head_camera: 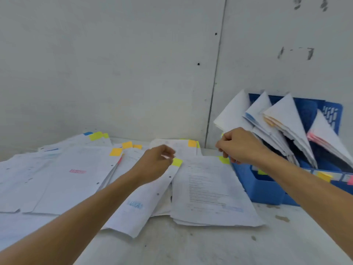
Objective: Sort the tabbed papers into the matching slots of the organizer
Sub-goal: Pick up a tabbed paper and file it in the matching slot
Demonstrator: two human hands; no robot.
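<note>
Yellow tab (176, 162) is lying at the fingertips of the left hand (155, 162), which is curling over a loose sheet (145, 197). Blur is hiding whether it is pinching.

At three o'clock the right hand (238, 146) is curling beside the first slot of the blue organizer (261, 188), its grip equally unclear.

The filed sheets (233, 115) are leaning far out and may be knocked loose. Lifting one overlapping sheet may be dragging its neighbours across the desk (210, 245).

The right forearm is partly covering the slot labels.
</note>
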